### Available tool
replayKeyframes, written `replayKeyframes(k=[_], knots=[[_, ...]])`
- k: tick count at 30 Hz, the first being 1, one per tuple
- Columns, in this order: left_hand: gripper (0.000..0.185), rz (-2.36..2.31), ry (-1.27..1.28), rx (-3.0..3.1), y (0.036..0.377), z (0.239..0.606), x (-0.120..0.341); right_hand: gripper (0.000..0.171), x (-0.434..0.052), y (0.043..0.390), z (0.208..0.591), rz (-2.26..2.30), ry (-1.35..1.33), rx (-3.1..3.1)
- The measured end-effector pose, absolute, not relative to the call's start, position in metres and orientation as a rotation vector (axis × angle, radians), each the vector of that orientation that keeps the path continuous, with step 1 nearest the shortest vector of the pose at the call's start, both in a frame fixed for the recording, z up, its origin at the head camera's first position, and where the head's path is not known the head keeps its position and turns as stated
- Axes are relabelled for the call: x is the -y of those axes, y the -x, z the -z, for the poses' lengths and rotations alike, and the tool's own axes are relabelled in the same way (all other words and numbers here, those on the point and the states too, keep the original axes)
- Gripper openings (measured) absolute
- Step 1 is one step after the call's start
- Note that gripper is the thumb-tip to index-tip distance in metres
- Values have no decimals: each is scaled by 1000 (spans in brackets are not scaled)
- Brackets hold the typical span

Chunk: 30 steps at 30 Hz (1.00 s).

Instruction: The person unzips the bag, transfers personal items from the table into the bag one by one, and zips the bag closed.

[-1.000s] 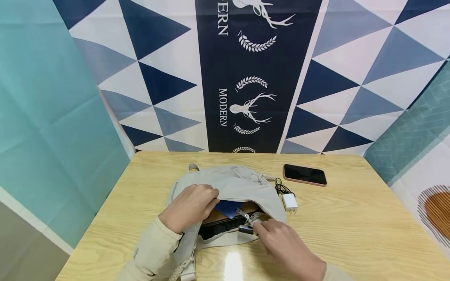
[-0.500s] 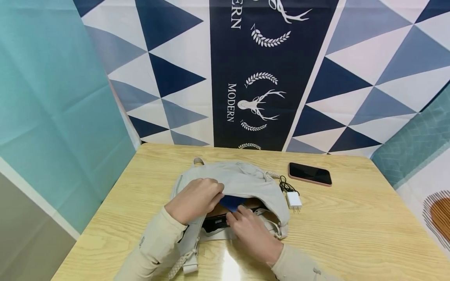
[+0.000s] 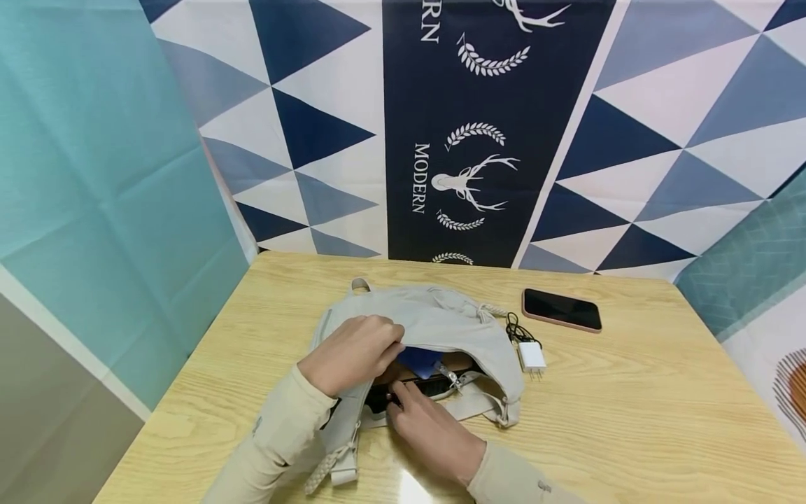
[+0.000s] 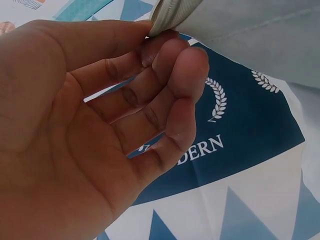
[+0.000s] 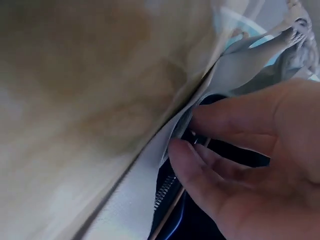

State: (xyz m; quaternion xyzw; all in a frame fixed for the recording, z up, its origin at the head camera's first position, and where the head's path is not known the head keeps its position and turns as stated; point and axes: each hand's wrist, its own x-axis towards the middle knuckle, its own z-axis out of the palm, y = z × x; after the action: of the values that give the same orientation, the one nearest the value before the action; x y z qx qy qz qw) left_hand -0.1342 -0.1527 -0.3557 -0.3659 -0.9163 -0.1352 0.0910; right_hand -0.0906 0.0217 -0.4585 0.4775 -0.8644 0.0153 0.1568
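On the pale wooden table [image 3: 630, 420], the right hand [image 3: 428, 430] has its fingertips at the near end of the zipper in the beige bag [image 3: 441, 322], apparently pinching the pull. Just beyond, the left hand [image 3: 352, 353] pinches the mouth's upper edge. Keeping that edge taut, I judge, lets the zipper run straight without snagging the blue item [image 3: 418, 360] inside; the charger [image 3: 531, 355] and phone [image 3: 562, 309] lie farther right.

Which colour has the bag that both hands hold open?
The bag is light beige-grey, seen best in the head view.
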Motion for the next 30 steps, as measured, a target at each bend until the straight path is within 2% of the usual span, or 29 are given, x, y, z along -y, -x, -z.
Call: replayKeyframes(k=[5, 11, 19, 26, 30], knots=[[28, 404, 1087, 2729, 134, 358, 151, 33, -39, 76, 456, -149, -1406, 2547], [30, 417, 1113, 2743, 134, 361, 152, 1, -46, 64, 446, -462, -1548, 2529], [30, 420, 1144, 2778, 135, 361, 150, 15, -46, 65, 437, -569, -1742, 2651], [33, 475, 1170, 2888, 131, 363, 149, 23, -33, 71, 436, -1108, -2045, 2732], [28, 487, 1171, 2881, 129, 362, 148, 32, -20, 69, 435, -1146, -2104, 2740]])
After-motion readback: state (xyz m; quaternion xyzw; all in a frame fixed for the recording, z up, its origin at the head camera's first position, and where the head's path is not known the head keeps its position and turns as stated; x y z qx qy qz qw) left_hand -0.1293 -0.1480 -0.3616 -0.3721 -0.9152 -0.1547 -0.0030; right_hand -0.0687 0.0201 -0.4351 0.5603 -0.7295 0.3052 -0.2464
